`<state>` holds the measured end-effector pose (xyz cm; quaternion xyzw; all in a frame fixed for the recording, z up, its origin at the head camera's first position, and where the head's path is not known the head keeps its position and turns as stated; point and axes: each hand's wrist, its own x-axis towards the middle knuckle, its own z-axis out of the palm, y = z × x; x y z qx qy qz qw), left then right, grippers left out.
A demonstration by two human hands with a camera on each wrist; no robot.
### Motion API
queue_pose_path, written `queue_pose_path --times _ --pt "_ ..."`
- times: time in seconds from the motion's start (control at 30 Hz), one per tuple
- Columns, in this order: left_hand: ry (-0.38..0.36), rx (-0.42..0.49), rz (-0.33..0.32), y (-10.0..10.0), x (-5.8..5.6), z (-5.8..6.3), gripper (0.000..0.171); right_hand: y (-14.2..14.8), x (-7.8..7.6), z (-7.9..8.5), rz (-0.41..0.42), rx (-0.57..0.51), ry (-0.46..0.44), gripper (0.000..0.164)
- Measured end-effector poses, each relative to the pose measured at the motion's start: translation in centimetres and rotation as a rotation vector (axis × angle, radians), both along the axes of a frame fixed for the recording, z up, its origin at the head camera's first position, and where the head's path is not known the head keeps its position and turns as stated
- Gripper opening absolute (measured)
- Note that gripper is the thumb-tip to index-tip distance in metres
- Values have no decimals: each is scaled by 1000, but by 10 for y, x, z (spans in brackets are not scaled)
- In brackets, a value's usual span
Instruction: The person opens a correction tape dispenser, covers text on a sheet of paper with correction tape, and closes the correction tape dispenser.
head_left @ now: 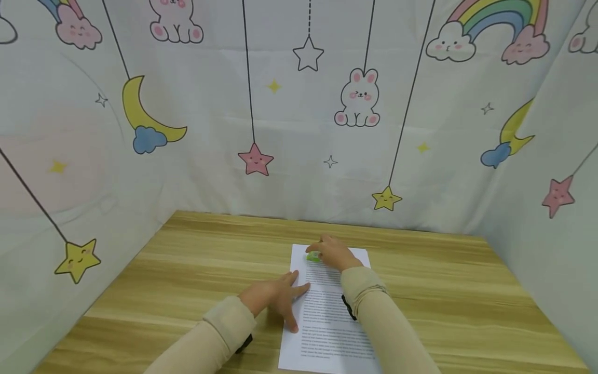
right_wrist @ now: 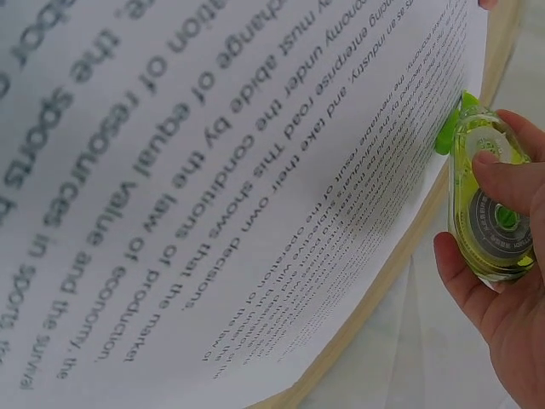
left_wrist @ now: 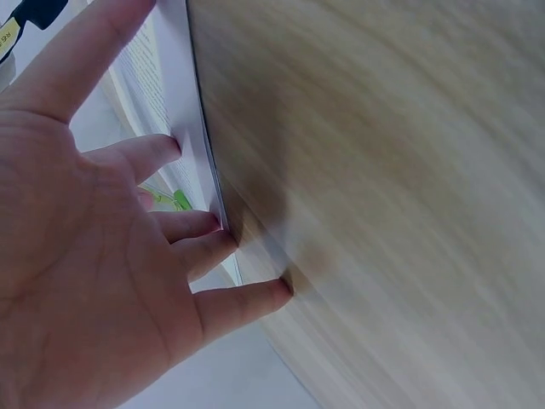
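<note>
A sheet of printed paper (head_left: 334, 322) lies on the wooden table in the head view. Near its top, my right hand (head_left: 334, 253) grips a green correction tape (head_left: 313, 256). The right wrist view shows this correction tape (right_wrist: 467, 200) pinched between thumb and fingers, its clear case showing a round reel inside and its green tip right at the printed lines. My left hand (head_left: 282, 297) rests with spread fingers on the left edge of the sheet. In the left wrist view, its fingertips (left_wrist: 277, 294) reach the paper's edge and the tabletop beside it.
The wooden table (head_left: 210, 259) stretches out on both sides of the sheet. White cloth (head_left: 289, 192) printed with stars, moons and rabbits hangs behind it and along both sides. A dark strap (head_left: 348, 307) shows by the right sleeve.
</note>
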<state>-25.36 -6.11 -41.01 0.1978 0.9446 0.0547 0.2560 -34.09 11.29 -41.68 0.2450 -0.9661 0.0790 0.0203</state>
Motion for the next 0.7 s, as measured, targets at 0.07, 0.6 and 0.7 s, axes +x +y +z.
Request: queue_pose_path --times 0.07,0.6,0.7 --pt "-4 0 0 0 0 0 99 -2 0 0 -4 33 -7 36" --pt "20 -37 0 0 2 3 98 -4 -4 4 9 152 -69 42" --pt "18 -35 2 -1 3 4 98 -4 -5 2 4 153 -65 43"
